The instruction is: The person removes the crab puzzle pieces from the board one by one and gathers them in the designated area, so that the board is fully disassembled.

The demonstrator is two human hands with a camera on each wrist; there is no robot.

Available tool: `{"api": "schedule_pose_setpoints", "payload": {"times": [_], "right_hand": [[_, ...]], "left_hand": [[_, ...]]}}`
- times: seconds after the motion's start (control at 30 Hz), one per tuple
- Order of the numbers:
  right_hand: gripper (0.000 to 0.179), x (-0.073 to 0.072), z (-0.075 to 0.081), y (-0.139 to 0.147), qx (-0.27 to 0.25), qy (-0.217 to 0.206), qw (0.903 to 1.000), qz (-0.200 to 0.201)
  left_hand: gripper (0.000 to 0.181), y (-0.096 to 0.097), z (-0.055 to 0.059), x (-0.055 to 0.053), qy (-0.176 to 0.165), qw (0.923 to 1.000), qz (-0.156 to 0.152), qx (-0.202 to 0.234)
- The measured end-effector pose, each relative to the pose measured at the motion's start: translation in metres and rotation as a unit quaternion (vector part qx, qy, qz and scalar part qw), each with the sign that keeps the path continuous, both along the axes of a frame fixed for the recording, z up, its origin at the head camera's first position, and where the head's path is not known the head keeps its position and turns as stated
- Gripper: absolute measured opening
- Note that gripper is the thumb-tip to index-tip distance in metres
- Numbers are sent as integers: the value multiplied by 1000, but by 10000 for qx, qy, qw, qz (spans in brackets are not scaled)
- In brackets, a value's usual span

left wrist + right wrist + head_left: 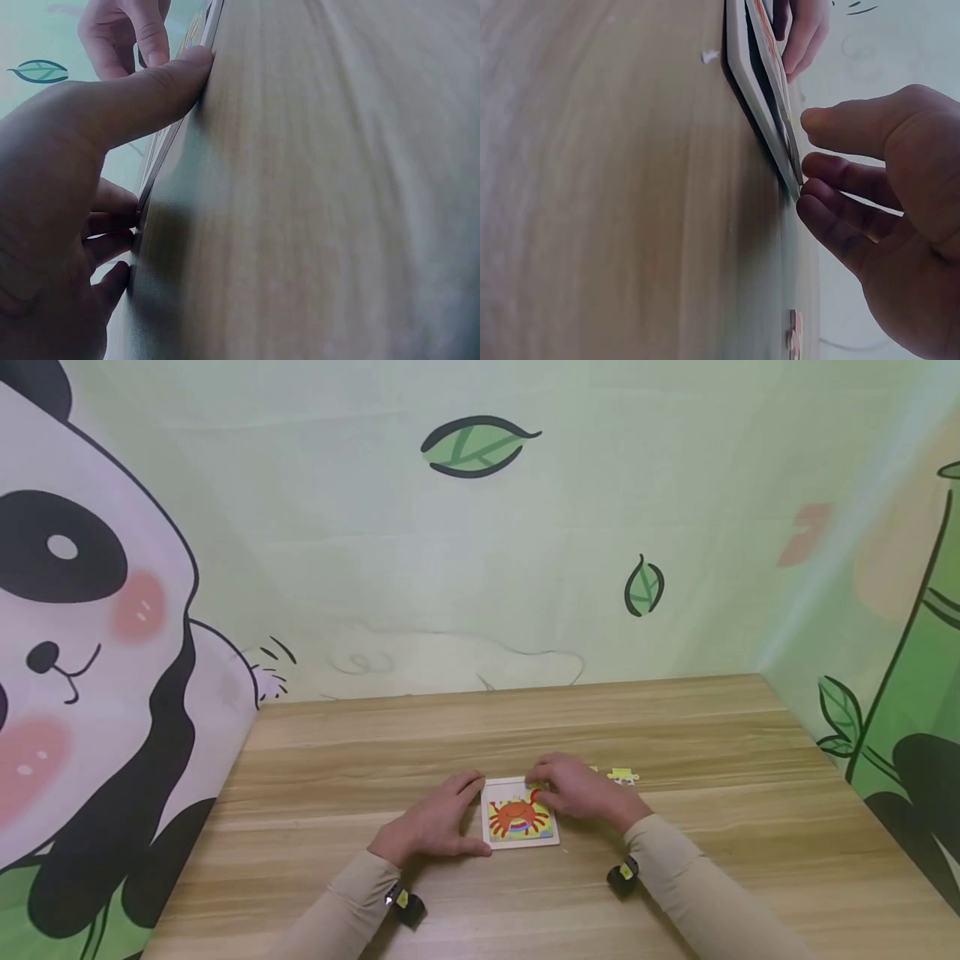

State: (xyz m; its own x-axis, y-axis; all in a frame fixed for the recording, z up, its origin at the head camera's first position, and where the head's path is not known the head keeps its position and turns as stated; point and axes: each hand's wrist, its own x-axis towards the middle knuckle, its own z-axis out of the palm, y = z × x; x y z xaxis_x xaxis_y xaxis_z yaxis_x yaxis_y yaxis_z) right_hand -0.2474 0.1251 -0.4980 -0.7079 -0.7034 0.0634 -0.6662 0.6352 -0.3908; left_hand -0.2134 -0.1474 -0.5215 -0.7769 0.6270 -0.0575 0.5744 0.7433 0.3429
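A crab jigsaw puzzle (517,820) sits in a shallow white tray (525,844) on the table. My left hand (435,822) holds the tray's left side, thumb at the near corner and fingers at the far one. Over the far right corner bends my right hand (573,787), thumb above the crab's claw, hiding that part of the picture. In the right wrist view, its fingertips (810,208) touch the tray's corner, and a gap shows between thumb and fingers. There the puzzle layer (769,64) stands tilted above the tray's rim along the near side.
Loose yellow puzzle pieces (622,775) lie behind my right hand, one of them partly hidden by it. A small white scrap (709,56) is near the tray. The wooden table (360,735) meets a printed wall cloth (360,552) at its far edge.
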Motion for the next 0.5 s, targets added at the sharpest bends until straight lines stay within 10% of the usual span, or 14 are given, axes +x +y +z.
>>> {"api": "schedule_pose_setpoints", "payload": {"times": [0.5], "right_hand": [[30,2,4,-10,345,-339,9985,-275]], "left_hand": [[106,0,0,-1,4,10000,-17,-23]]}}
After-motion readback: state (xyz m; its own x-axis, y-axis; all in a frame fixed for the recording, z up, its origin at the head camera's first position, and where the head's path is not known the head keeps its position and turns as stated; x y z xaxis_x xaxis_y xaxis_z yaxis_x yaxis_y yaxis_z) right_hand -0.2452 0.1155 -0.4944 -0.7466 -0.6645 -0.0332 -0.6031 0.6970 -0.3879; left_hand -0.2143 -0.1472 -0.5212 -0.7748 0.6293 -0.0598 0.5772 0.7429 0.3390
